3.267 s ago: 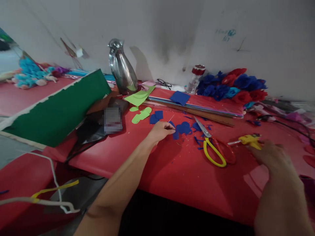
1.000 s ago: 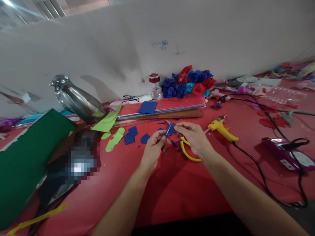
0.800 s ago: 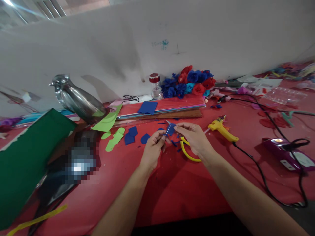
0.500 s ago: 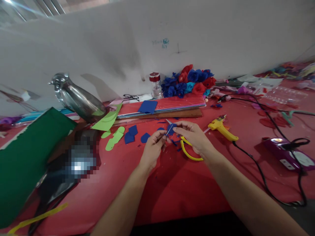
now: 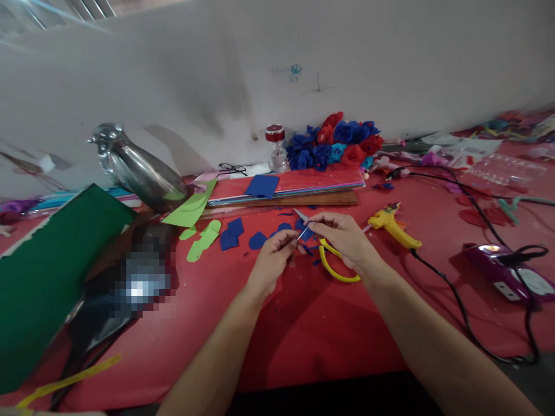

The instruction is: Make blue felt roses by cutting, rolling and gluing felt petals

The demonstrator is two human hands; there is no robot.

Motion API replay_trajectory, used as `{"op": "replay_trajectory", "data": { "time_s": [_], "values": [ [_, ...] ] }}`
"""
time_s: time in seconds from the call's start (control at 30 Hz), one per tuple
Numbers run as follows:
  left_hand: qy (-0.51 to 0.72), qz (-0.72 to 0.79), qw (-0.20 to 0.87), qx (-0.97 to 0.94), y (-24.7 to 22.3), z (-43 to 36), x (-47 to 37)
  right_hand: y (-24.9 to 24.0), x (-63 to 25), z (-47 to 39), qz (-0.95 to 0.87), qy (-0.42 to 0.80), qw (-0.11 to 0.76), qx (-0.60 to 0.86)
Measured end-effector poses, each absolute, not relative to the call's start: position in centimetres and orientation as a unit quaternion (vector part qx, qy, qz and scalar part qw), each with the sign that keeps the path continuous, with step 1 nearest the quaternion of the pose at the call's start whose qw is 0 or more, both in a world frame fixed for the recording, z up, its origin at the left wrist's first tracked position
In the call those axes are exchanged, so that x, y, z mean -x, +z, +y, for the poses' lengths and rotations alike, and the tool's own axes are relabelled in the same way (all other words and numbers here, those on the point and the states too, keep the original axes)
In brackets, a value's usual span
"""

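Note:
My left hand [image 5: 272, 261] is closed, its fingertips pinching the lower end of a thin silvery rod [image 5: 303, 232]. My right hand [image 5: 342, 236] is closed at the rod's upper end, with a small blue piece [image 5: 307, 233] against its fingertips; whether that piece is wrapped round the rod is hard to make out. Yellow-handled scissors [image 5: 333, 270] lie on the table beneath my right hand, one blade tip showing beyond the fingers. Several cut blue pieces [image 5: 258, 240] lie to the left of my hands, and light green petal-shaped pieces [image 5: 203, 241] lie further left.
A yellow glue gun [image 5: 394, 226] lies to the right, its cord running near a purple power box [image 5: 505, 274]. Behind are stacked sheets [image 5: 303, 184], a lidded jar [image 5: 276, 151] and red and blue paper flowers [image 5: 333, 141]. A metal jug [image 5: 143, 167] and green board [image 5: 52, 277] are left.
The view has shifted slightly. The blue piece at my right fingertips shows less wrapped over the rod, and more of the rod is bare between my hands, which remain close together.

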State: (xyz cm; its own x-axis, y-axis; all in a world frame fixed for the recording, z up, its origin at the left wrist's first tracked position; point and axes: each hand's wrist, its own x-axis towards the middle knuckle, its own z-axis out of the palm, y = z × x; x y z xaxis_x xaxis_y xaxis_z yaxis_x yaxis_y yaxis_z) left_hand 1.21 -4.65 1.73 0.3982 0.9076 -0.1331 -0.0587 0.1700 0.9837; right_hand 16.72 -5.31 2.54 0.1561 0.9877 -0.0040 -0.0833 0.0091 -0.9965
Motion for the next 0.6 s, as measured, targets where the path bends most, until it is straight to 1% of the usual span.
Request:
{"op": "replay_trajectory", "data": {
  "time_s": [0.17,0.33,0.6],
  "values": [
    [0.360,0.417,0.674,-0.492,2.07,-4.57,-1.09,2.40,-16.66,-5.36,-0.443,0.492,0.562,0.496],
    [0.340,0.425,0.697,-0.467,2.19,-4.32,-0.92,2.65,-16.56,-5.55,-0.461,0.505,0.545,0.484],
    [0.360,0.432,0.702,-0.436,2.00,-4.11,-0.86,3.29,-16.67,-5.78,-0.465,0.509,0.537,0.486]
  ]
}}
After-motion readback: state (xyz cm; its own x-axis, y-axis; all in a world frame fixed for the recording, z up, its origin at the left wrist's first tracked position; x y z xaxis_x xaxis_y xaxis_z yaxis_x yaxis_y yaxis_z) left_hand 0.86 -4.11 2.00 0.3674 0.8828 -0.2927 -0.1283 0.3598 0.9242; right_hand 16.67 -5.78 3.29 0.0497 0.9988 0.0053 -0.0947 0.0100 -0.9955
